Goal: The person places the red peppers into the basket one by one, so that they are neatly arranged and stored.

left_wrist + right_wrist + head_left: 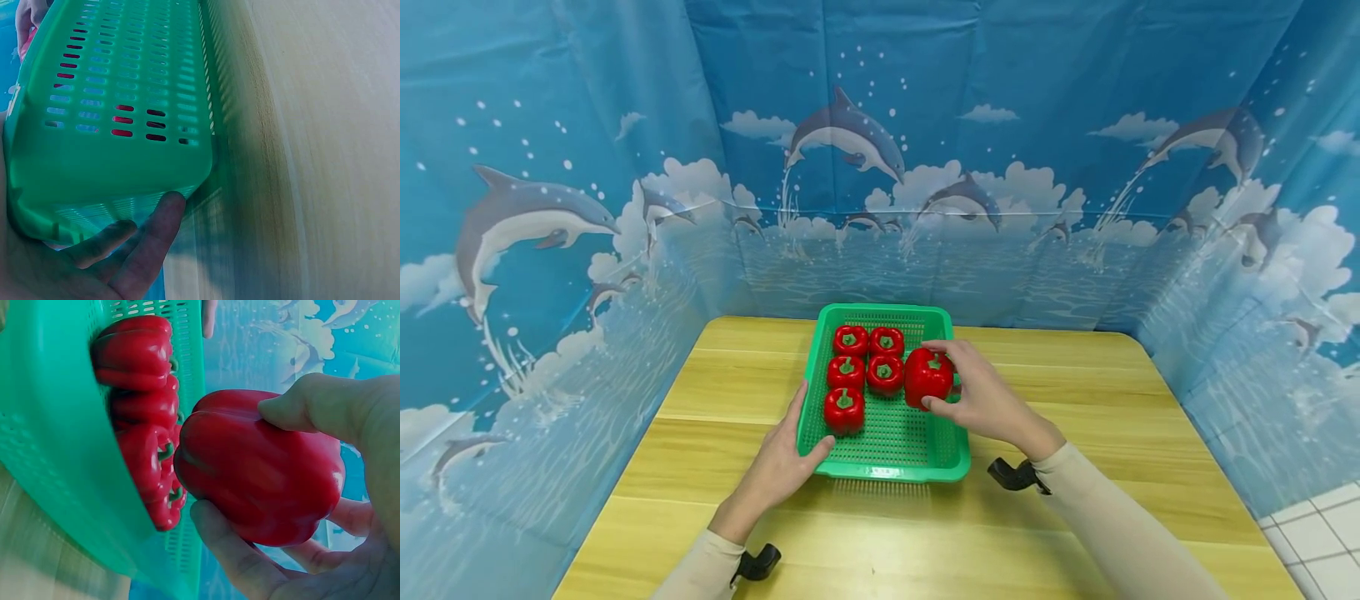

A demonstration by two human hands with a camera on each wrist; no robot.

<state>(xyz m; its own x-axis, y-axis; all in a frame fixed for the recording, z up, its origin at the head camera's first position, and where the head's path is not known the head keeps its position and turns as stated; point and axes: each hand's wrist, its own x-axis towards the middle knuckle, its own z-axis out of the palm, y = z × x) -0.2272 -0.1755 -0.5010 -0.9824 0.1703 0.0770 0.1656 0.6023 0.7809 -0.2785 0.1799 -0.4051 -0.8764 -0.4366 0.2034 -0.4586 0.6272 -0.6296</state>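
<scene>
A red bell pepper (928,377) with a green stem is held in my right hand (988,400), raised over the right side of the green plastic basket (891,473). In the right wrist view the thumb lies on one side of this bell pepper (262,469) and the fingers on the other. My left hand (778,467) holds the basket's front left corner, thumb over the rim; in the left wrist view its fingers (150,250) lie along the outer wall. Several more red bell peppers (844,410) stand stem up in the basket's left and middle.
The basket stands on a yellow wood-grain table (1075,400) near its back edge. A blue dolphin-print curtain (880,250) surrounds the back and sides. Black wrist mounts (1015,475) stick out from both wrists. White floor tiles (1326,533) show at the lower right.
</scene>
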